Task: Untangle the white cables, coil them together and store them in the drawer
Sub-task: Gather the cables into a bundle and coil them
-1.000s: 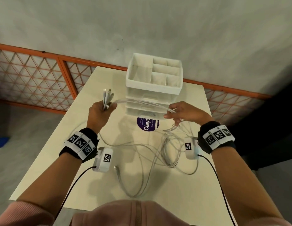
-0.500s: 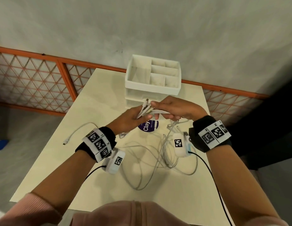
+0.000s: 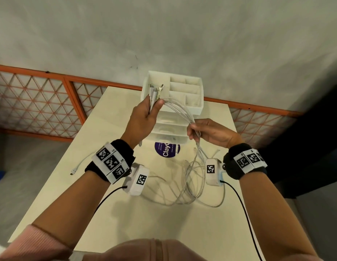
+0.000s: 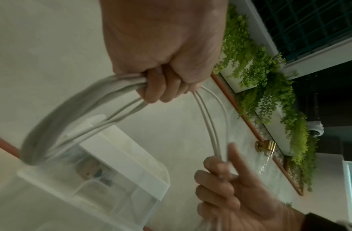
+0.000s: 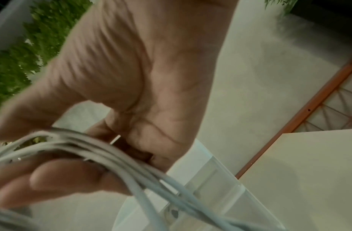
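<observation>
The left hand (image 3: 145, 115) is gripping the white cables (image 3: 179, 110) near their plugs, the right hand (image 3: 209, 131) is pinching them; their loops are lying on the bench (image 3: 126, 213) near the drawer unit (image 3: 194, 108).

Pale table (image 3: 115, 213) vs grey wall (image 3: 163, 34), orange lattice railing (image 3: 37, 110) behind (hanging greenery (image 4: 269, 87) on wrist views).

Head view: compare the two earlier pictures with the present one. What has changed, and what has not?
Half a second ago the hands met. Now the left hand, gripping the plug ends, has risen toward the organizer; the right hand has drawn away along the cables, which run between them. The loops on the table and the organizer stay put.
</observation>
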The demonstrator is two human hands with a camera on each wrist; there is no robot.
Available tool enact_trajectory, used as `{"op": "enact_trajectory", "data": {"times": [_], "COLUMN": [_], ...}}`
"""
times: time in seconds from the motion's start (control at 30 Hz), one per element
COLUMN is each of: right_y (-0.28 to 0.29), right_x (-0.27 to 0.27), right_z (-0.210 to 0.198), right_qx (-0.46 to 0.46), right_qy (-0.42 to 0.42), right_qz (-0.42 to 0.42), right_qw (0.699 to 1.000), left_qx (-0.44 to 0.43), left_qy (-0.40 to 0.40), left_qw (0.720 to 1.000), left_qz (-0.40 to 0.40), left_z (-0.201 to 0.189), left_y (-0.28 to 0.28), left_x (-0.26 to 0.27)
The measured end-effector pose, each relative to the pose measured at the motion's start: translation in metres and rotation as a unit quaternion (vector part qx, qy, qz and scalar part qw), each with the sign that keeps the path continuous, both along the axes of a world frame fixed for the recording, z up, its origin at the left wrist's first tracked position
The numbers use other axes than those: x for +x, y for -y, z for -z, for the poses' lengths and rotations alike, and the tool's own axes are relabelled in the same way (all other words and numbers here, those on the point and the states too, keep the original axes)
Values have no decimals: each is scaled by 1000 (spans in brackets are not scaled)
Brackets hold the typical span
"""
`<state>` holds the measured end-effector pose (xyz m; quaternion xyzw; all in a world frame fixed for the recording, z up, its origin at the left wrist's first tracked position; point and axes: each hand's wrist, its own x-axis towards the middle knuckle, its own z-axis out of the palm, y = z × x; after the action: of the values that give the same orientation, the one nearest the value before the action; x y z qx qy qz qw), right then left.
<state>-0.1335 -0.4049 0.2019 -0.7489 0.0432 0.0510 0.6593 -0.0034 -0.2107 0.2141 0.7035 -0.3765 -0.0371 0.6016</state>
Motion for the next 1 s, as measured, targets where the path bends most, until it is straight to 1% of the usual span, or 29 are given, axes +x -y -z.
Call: {"op": "enact_trajectory", "data": {"times": [0.07,0.13,0.2,0.23,0.3,0.37,0.4,0.47,0.57,0.67,0.73,0.8,0.87,0.9,0.93,1.0], "right_y": [0,1,4,7,10,12,14,18,35,53,61,65,57,49,38,10], "right_x": [1,-1,-8,-14,-23,-30,-32,-32,-28,-21,-17,-15,-15,-15,-14,-4], "right_z": [1,11,33,43,59,60,57,49,44,50,60,77,93,102,106,112], "right_qx": [-82,-185,-241,-249,-247,-227,-229,-263,-314,-371,-403,-427,-435,-433,-431,-412], "right_qy": [-24,-85,-130,-135,-115,-86,-76,-57,-44,-63,-101,-159,-200,-196,-176,-89], "right_qz": [32,43,63,82,139,203,222,239,263,261,245,221,209,217,227,235], "right_qw": [996,978,960,956,952,949,945,933,911,889,876,862,853,853,856,876], "left_qx": [-32,-73,-106,-110,-84,-19,11,59,107,155,186,220,253,269,288,321], "left_qy": [-15,-30,-29,-22,-8,7,5,-5,-3,25,56,72,88,99,107,116], "left_qw": [999,996,992,990,986,982,978,972,968,967,964,958,950,947,943,934], "left_qz": [-17,-37,-66,-89,-143,-189,-208,-229,-226,-200,-182,-168,-158,-147,-131,-104], "left_z": [-5,-15,-26,-29,-26,-9,2,26,52,65,71,77,82,84,87,91], "left_y": [1,-1,-7,-11,-17,-23,-25,-32,-41,-46,-48,-48,-47,-46,-44,-40], "left_x": [1,8,19,25,38,47,50,51,56,59,56,53,52,52,52,57]}}
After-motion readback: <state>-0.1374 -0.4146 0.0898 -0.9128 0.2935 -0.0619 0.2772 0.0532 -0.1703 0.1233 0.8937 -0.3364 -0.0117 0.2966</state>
